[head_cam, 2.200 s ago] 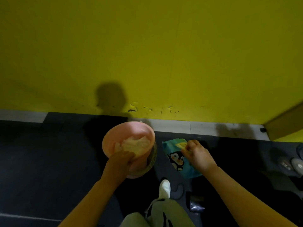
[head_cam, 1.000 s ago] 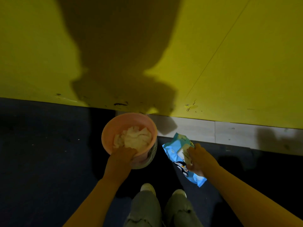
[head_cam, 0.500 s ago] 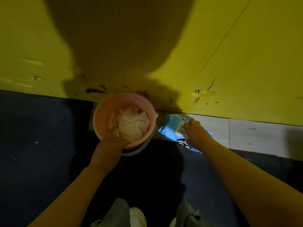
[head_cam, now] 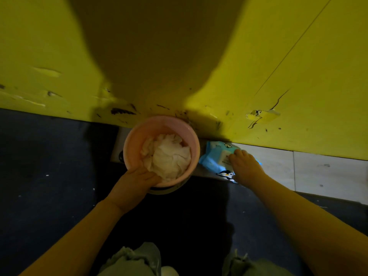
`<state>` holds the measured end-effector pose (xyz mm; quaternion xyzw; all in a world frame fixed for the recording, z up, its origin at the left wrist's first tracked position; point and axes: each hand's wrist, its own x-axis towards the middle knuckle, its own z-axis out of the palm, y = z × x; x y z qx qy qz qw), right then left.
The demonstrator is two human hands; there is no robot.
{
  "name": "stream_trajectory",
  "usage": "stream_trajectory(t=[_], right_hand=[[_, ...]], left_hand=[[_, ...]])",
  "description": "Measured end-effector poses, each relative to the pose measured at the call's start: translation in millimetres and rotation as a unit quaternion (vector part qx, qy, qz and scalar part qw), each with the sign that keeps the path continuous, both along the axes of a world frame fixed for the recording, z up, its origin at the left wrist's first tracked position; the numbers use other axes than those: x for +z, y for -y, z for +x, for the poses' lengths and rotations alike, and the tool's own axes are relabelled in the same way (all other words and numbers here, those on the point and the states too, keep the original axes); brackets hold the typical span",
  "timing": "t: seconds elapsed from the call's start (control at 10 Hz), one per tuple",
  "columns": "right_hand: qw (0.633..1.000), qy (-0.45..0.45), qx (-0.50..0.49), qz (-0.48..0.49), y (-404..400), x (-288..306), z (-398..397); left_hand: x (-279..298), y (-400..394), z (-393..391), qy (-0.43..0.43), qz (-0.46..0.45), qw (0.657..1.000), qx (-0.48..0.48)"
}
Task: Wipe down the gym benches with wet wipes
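Seen from the head camera, looking down: a person crouches at the foot of a scuffed yellow wall (head_cam: pixel 298 66), their own shadow falling across it. The left hand (head_cam: pixel 133 184) grips the near rim of a pink bucket (head_cam: pixel 159 124), thumb hooked over the edge and into the opening, the other fingers hidden beneath. The bucket is heaped with crumpled white wipes (head_cam: pixel 166 156) and stands close against the base of the wall. Just to its right, a light blue pack of wet wipes (head_cam: pixel 214 156) with a penguin printed on it lies on a strip of pale floor tile (head_cam: pixel 318 168) along the wall. The right hand (head_cam: pixel 244 166) rests on top of the pack, fingers bent down over its white flap label; whether they pinch anything cannot be told. The remaining floor (head_cam: pixel 49 166) is dark. Grey-green trouser knees (head_cam: pixel 135 261) show at the bottom edge.
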<state>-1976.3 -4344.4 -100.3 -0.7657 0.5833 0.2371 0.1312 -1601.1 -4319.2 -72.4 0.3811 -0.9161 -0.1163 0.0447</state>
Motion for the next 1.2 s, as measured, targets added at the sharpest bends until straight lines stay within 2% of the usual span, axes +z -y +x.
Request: stream_trajectory(t=[0.1,0.2,0.4,0.5,0.7,0.8,0.9,1.0,1.2], right_hand=[[1.000,0.022,-0.008,0.007,-12.5,-3.9,-4.1],[0.999,0.030,0.002,0.041,-32.5,-1.9,-3.1],[0.990,0.081,-0.083,0.081,-40.0,-3.7,1.8],[0.988,0.088,-0.106,0.068,-33.4,-10.8,5.8],[0.987,0.071,-0.111,0.091,-17.4,-18.6,2.9],[0.986,0.065,-0.106,0.115,-13.6,-23.7,2.8],[0.985,0.060,-0.095,0.133,-12.9,-32.0,-2.0],[0.972,0.104,-0.148,0.149,-6.4,-22.8,-11.7],[0.976,0.112,-0.169,0.074,-30.3,34.2,-1.5]], left_hand=[[1.1,0.2,5.3,0.043,0.005,0.999,-0.004],[14.3,2.6,-5.0,0.020,0.030,0.999,-0.012],[24.6,8.7,-59.8,0.040,0.122,0.991,-0.038],[20.7,11.6,-71.5,0.057,0.140,0.987,-0.046],[15.0,7.1,-76.8,0.022,0.041,0.998,-0.046],[11.5,6.8,-76.3,0.000,0.030,0.998,-0.052],[6.8,7.4,-75.5,0.015,0.055,0.997,-0.053],[8.5,11.1,-78.9,0.052,0.105,0.992,-0.037],[53.2,9.0,-86.9,0.151,0.178,0.972,0.014]])
